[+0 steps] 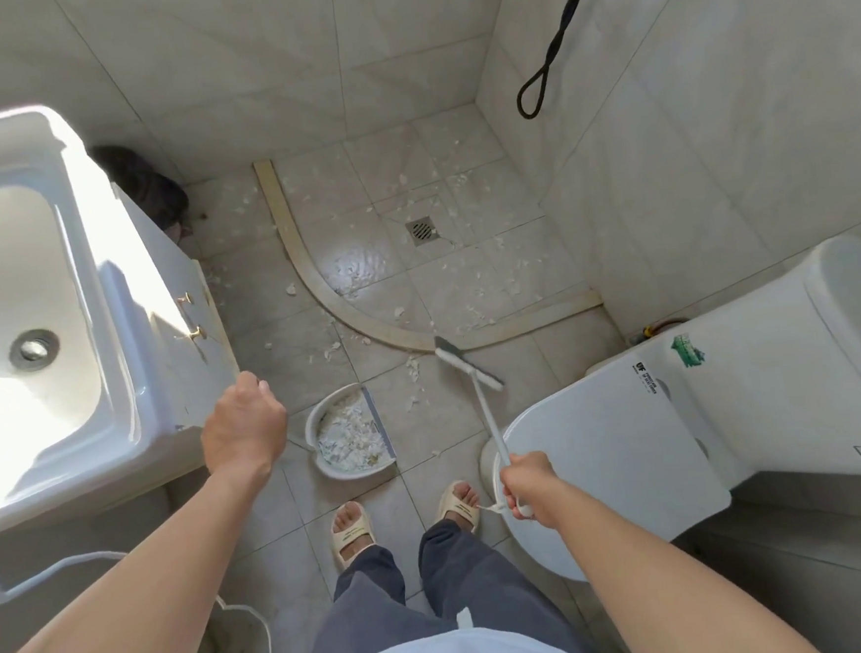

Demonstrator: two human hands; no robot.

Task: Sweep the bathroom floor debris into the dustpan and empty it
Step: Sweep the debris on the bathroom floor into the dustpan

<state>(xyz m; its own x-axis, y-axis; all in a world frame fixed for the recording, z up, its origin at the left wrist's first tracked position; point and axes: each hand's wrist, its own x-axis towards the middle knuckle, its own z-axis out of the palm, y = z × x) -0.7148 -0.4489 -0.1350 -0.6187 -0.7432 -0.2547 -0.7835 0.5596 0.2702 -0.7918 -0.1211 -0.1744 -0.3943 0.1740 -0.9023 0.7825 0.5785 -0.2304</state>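
The fingers of the right hand (526, 483) are curled round the top of a thin white broom (474, 379) handle, whose flat head rests on the floor (415, 286) just beside the curved shower threshold (311, 279), near the front of the toilet (633, 439). The left hand (243, 428) hovers near the front corner of the sink cabinet (180, 315), its fingers curled inward; whether they grip the dustpan's handle cannot be told, since the hand hides it. The white dustpan (349, 433) sits on the floor between the cabinet and the toilet, just ahead of the person's sandalled feet, loaded with white scraps. More white debris (414, 371) lies beside the broom head and scattered across the shower floor around the drain (421, 230)
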